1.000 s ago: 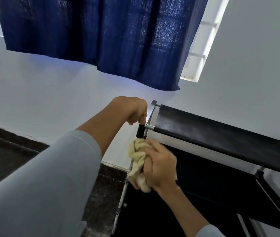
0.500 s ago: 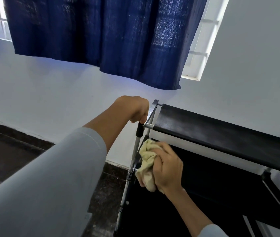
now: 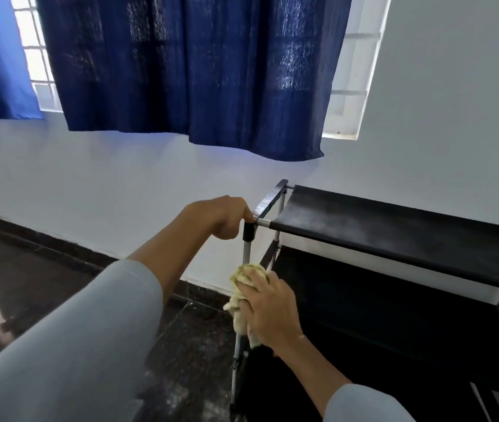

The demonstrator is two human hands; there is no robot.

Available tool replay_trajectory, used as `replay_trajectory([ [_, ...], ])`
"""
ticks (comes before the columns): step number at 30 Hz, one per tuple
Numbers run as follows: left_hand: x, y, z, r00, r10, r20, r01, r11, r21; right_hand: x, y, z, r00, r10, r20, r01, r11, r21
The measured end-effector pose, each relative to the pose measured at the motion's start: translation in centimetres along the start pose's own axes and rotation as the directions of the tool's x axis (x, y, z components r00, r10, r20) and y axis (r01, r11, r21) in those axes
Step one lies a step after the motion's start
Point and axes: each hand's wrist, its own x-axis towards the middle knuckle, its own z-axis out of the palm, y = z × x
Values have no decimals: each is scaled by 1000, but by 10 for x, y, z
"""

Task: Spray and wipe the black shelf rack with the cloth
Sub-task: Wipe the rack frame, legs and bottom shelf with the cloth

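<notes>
1. Downward along the thin silver upright post (image 3: 246,254) is where the right hand (image 3: 268,312) has travelled in the last second, from just under the black corner connector (image 3: 249,231) to partway down the post.
2. That hand is wrapped round the crumpled pale yellow cloth (image 3: 240,300), pressing it against the post.
3. Curled at the top corner, the left hand (image 3: 227,217) grips the frame beside the connector and steadies it.
4. The black fabric-tiered shelf rack (image 3: 394,236) stands against the white wall (image 3: 120,184) under a dark blue curtain (image 3: 187,71), on a dark polished floor (image 3: 29,300).
5. The rack looks light and liable to wobble, its tiers slack fabric; holding a rigid corner joint seems the best grip.
6. The cloth is soft and conforms round the tube.
</notes>
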Motion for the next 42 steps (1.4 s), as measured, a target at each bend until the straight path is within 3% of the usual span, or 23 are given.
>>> replay_trajectory([
  [2, -9, -4, 10, 1000, -8, 5, 9, 987, -157, -2, 5, -10, 992, 63, 107, -74, 991, 110],
  [4, -18, -5, 22, 999, -18, -49, -3, 914, -406, -5, 7, -25, 983, 180, 20, -178, 941, 288],
  [6, -21, 0, 36, 981, -112, -158, -18, 761, -648, -6, 9, -40, 906, 420, -53, -339, 794, 506],
  [8, -19, 9, 49, 938, -278, -206, 3, 601, -799, -4, 14, -51, 786, 618, 36, -450, 530, 719],
  [11, -13, 22, 69, 901, -424, -90, 68, 344, -936, -2, 18, -70, 601, 752, 272, -493, 80, 866],
  [13, -9, 24, 85, 900, -437, 1, 95, 193, -977, -3, 20, -78, 493, 730, 473, -513, -195, 836],
  [15, -7, 19, 102, 907, -420, 29, 85, 115, -990, -7, 20, -82, 450, 663, 599, -515, -355, 780],
  [16, -6, 15, 110, 913, -408, 30, 76, 97, -992, -9, 20, -82, 456, 650, 608, -529, -352, 772],
  [18, -3, 5, 119, 933, -358, 27, 66, 98, -993, -10, 18, -77, 515, 683, 519, -561, -189, 806],
  [19, -2, -2, 120, 947, -320, 33, 73, 114, -991, -10, 16, -73, 563, 713, 418, -552, -52, 832],
  [21, 3, -16, 117, 969, -245, 44, 89, 178, -980, -7, 10, -67, 687, 716, 119, -483, 329, 811],
  [23, 9, -28, 110, 984, -171, 55, 93, 226, -970, 0, 0, -61, 799, 573, -185, -332, 676, 658],
  [24, 10, -31, 106, 989, -138, 56, 86, 228, -970, 6, -4, -56, 829, 481, -285, -258, 781, 569],
  [27, 13, -38, 106, 992, -111, 58, 81, 216, -973, 27, -13, -26, 846, 273, -459, -149, 946, 289],
  [30, 18, -42, 111, 994, -96, 46, 67, 226, -972, 34, -14, 2, 817, 68, -573, -60, 998, 33],
  [34, 25, -45, 116, 999, -34, -7, 0, 191, -982, 6, -2, 28, 903, -126, -411, 55, 982, -180],
  [38, 30, -44, 124, 997, -35, -66, -57, 203, -978, -22, 16, 40, 970, -237, 46, 241, 942, -232],
  [40, 30, -43, 125, 999, -34, -42, -35, 186, -982, -32, 22, 38, 939, -200, 281, 258, 948, -184],
  [42, 27, -42, 126, 1000, -15, -23, -20, 166, -986, -37, 22, 29, 935, -116, 334, 177, 972, -156],
])
